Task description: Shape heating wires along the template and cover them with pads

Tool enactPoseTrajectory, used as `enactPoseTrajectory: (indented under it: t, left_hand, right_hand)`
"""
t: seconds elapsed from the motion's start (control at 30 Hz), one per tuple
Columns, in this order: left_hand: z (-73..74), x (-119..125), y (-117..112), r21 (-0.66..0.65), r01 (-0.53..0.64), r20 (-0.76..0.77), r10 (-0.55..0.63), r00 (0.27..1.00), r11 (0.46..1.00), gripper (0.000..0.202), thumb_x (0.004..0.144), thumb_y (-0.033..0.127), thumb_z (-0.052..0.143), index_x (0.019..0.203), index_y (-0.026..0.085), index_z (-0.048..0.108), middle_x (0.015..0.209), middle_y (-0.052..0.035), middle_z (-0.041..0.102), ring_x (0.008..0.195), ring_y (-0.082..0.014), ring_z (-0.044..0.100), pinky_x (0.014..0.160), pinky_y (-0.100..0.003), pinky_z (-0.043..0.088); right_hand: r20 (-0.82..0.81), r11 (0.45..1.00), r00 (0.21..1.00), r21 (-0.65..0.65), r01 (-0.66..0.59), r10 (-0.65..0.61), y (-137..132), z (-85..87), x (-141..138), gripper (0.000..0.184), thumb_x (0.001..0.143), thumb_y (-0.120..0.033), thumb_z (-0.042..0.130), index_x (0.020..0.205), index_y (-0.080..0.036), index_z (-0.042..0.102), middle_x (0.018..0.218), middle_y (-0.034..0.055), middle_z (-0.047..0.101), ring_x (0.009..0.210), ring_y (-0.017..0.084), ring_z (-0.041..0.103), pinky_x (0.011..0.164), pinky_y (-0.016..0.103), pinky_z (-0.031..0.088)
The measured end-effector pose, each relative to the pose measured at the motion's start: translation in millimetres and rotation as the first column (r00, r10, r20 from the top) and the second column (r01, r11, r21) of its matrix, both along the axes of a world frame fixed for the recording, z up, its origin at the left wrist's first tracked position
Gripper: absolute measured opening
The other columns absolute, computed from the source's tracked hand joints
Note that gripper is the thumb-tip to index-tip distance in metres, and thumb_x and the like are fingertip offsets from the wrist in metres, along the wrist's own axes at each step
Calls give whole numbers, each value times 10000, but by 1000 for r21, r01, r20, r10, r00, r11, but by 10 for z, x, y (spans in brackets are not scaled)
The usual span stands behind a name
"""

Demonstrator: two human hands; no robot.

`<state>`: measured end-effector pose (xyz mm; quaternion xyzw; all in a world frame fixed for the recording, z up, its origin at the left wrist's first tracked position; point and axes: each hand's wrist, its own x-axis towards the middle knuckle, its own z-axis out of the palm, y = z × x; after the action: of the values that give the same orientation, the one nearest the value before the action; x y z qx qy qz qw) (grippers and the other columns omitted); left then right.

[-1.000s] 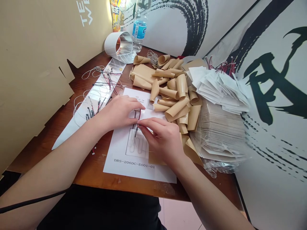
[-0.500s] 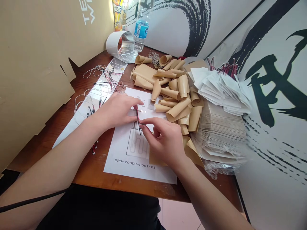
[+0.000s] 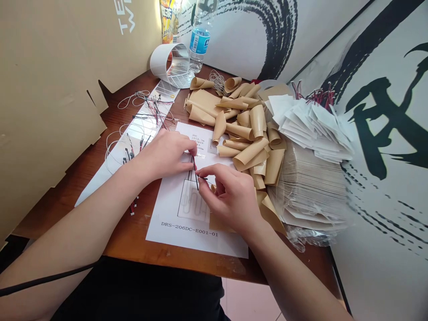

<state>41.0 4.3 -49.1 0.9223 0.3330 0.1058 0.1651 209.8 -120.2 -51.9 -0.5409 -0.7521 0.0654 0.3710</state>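
A white printed sheet (image 3: 174, 223) marked DRS-206DC-E001-01 lies on the wooden table (image 3: 133, 236) before me. My left hand (image 3: 165, 154) rests on its upper part, fingers pressed down on a thin red and black wire (image 3: 195, 170) and a clear film strip. My right hand (image 3: 227, 196) is just below and right of it, thumb and forefinger pinched on the same wire where it crosses the drawn outline on the sheet. A tan paper piece (image 3: 219, 221) lies under my right palm.
A heap of curled tan backing papers (image 3: 247, 129) fills the middle right. Stacked white sheets with red leads (image 3: 310, 125) and a bagged pile (image 3: 310, 187) sit at right. Film strips with wires (image 3: 140, 129), a film roll (image 3: 170, 64), a water bottle (image 3: 200, 38) and cardboard (image 3: 50, 89) stand left and behind.
My right hand's fingers have curled in and pinched the wire closer to my left fingertips; the wire now stands nearly vertical on the sheet. The left hand has hardly moved.
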Motion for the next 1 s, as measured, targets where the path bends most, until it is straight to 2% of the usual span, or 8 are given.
enactPoseTrajectory:
  t: [0.13,0.27,0.43,0.63,0.73,0.83,0.9,1.0]
  left_hand:
    - [-10,7,-3,36,26,-17,-25,1000,999,209,849,374,660,939,238,790,1049,-33,786,1016,-248,704,916,-419,408]
    - [-7,10,-7,23,18,-14,-18,1000,1000,189,849,363,664,906,249,803,1044,-26,791,1027,-246,702,915,-424,383]
    - [4,-7,-1,6,17,-5,-17,1000,1000,176,844,364,676,901,259,806,1050,-18,796,1033,-242,695,917,-421,365]
    - [-3,-12,7,-8,-4,-14,4,1000,1000,167,827,388,708,899,280,813,1029,-12,802,1044,-254,681,953,-458,331]
    - [-7,-15,8,-15,-13,-12,13,1000,1000,172,815,408,720,895,289,815,1027,-5,803,1036,-254,677,988,-488,299]
    - [-9,-25,7,-34,-10,6,10,1000,999,176,809,413,713,886,293,815,1025,1,805,1026,-246,676,983,-488,293]
    - [-13,-33,7,-38,-14,15,15,1000,999,169,802,389,703,881,290,814,1032,0,807,1033,-244,675,980,-488,292]
    - [-28,-39,11,-31,-14,28,15,999,999,176,795,373,681,876,289,812,1024,-1,810,1030,-244,674,982,-494,288]
  right_hand:
    - [-14,1000,1000,-1,11,-11,6,16,9,57,867,-150,629,860,-204,646,694,-40,669,457,72,465,501,240,359]
    - [-28,1000,999,-26,16,-16,13,61,54,65,885,-152,621,888,-212,646,738,-39,697,501,81,563,550,234,432]
    - [10,996,997,-49,-77,77,34,99,132,88,916,-167,596,877,-214,658,751,-13,693,631,125,631,631,262,483]
    - [35,985,988,-94,-145,149,55,108,171,88,885,-144,617,881,-218,664,869,30,745,859,220,624,792,382,501]
    - [17,979,986,-124,-162,165,36,142,167,174,853,-105,565,941,-225,656,958,42,742,968,251,615,874,437,491]
    - [-36,980,985,-94,-173,171,9,166,147,193,863,-122,548,1004,-220,635,974,53,722,973,250,622,886,444,486]
    - [8,980,982,-66,-185,186,-1,150,123,132,895,-209,619,1026,-212,633,973,62,718,945,251,623,862,434,482]
    - [157,986,974,-36,-160,164,0,77,86,155,912,-278,685,1046,-210,648,956,65,719,895,244,611,813,406,466]
